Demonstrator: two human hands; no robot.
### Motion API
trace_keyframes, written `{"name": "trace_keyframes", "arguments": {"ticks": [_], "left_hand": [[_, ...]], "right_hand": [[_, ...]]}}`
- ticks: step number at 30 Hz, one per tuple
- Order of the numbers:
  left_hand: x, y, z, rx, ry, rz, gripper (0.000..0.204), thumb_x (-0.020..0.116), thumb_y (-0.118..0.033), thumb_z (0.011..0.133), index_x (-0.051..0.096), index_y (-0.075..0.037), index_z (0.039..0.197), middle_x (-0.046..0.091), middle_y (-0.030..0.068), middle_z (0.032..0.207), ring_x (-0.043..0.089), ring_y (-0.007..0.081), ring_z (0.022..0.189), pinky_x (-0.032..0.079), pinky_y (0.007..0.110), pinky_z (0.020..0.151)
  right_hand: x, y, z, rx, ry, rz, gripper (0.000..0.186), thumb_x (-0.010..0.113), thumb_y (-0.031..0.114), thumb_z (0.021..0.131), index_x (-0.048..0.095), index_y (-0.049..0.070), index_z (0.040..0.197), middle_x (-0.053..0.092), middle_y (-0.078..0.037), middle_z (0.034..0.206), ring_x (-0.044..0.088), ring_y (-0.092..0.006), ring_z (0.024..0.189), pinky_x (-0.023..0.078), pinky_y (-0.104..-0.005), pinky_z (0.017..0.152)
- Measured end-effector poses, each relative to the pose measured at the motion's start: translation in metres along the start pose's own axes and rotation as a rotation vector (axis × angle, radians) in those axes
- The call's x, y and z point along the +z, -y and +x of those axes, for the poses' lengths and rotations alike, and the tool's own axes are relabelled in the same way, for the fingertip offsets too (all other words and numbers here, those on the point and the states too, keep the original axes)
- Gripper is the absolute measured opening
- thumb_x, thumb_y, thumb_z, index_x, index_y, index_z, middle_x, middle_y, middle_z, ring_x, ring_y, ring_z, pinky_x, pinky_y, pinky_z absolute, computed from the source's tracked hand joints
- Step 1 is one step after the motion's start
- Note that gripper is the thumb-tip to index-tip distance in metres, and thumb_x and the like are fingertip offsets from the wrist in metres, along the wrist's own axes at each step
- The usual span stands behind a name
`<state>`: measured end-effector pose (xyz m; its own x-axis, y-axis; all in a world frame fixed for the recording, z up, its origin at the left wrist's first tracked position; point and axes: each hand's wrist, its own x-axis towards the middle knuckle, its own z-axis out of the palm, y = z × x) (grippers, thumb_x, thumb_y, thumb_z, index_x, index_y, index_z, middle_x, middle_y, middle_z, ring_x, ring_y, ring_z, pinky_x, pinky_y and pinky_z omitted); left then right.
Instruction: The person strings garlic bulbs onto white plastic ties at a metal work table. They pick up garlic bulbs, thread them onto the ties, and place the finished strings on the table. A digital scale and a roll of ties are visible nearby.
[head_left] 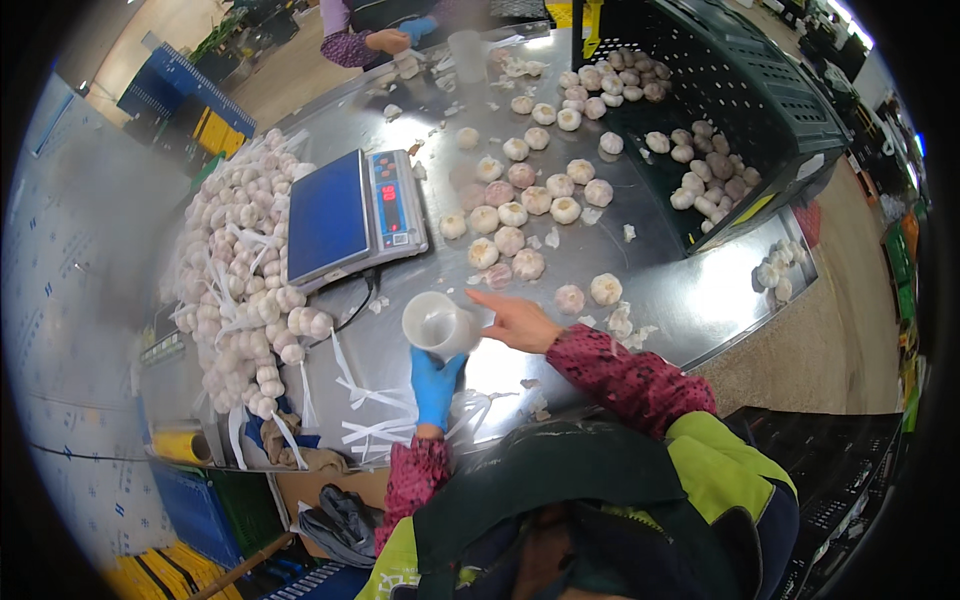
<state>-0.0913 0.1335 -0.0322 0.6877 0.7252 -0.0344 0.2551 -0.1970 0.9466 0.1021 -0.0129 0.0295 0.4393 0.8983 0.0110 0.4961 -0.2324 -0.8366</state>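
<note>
Over smooth metal tabletop, the left hand clasps, partly hiding, a cloudy round cup, right hand spread alongside.

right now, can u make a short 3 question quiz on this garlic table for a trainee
1. True or false: the left hand is gloved and the right hand is bare.

2. Multiple choice: what is the left hand holding?
A) a garlic bulb
B) a white plastic cylinder
C) a pair of scissors

3. Fill in the blank: the ___ stands between the large garlic heap on the left and the loose garlic bulbs on the right.

Key: 1. True; 2. B; 3. digital scale.
</note>
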Motion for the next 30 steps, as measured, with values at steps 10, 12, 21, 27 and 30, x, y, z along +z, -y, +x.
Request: {"name": "trace_keyframes", "arguments": {"ticks": [10, 12, 21, 27, 30], "left_hand": [[0.001, -0.072, -0.074, -0.373, -0.012, -0.215, 0.018, 0.065, -0.009, 0.095, 0.069, -0.001, 0.111, 0.07, 0.0025, 0.089, 0.058, 0.0064, 0.071, 0.047, 0.021, 0.064], [0.018, -0.067, -0.078, -0.31, 0.065, -0.21, 0.019, 0.064, -0.01, 0.097, 0.069, -0.002, 0.113, 0.072, 0.0038, 0.094, 0.061, 0.0064, 0.076, 0.049, 0.021, 0.067], [0.096, -0.136, -0.055, -0.325, 0.498, -0.246, 0.026, 0.06, -0.013, 0.1, 0.066, -0.001, 0.123, 0.071, 0.0052, 0.106, 0.062, 0.008, 0.081, 0.053, 0.023, 0.071], [0.091, -0.137, -0.048, -0.336, 0.437, -0.314, 0.028, 0.06, -0.012, 0.1, 0.064, 0.0, 0.125, 0.072, 0.0058, 0.106, 0.063, 0.0081, 0.081, 0.053, 0.023, 0.073], [0.079, -0.126, -0.056, -0.353, 0.401, -0.353, 0.029, 0.059, -0.011, 0.101, 0.063, 0.002, 0.127, 0.071, 0.0076, 0.111, 0.065, 0.0095, 0.085, 0.055, 0.024, 0.077]], "right_hand": [[-0.196, -0.069, -0.102, 0.085, -1.231, -0.188, 0.022, 0.062, 0.003, 0.093, 0.07, 0.005, 0.114, 0.067, -0.007, 0.096, 0.061, -0.0139, 0.08, 0.051, -0.0263, 0.071], [-0.211, -0.071, -0.111, 0.117, -1.19, -0.075, 0.019, 0.063, 0.004, 0.093, 0.07, 0.004, 0.111, 0.067, -0.007, 0.093, 0.06, -0.0137, 0.078, 0.05, -0.0262, 0.07], [-0.196, -0.167, 0.019, 0.018, -0.668, -0.452, 0.039, 0.061, 0.002, 0.078, 0.068, 0.011, 0.115, 0.062, -0.013, 0.118, 0.055, -0.0367, 0.114, 0.048, -0.0449, 0.094], [-0.202, -0.187, 0.07, 0.312, -0.41, -0.514, 0.035, 0.065, 0.007, 0.077, 0.065, 0.011, 0.111, 0.058, -0.018, 0.115, 0.052, -0.043, 0.112, 0.046, -0.0484, 0.098], [-0.202, -0.152, 0.086, 0.239, -0.469, -0.405, 0.033, 0.066, 0.01, 0.076, 0.065, 0.011, 0.109, 0.06, -0.018, 0.11, 0.055, -0.0413, 0.107, 0.045, -0.0462, 0.097]]}}
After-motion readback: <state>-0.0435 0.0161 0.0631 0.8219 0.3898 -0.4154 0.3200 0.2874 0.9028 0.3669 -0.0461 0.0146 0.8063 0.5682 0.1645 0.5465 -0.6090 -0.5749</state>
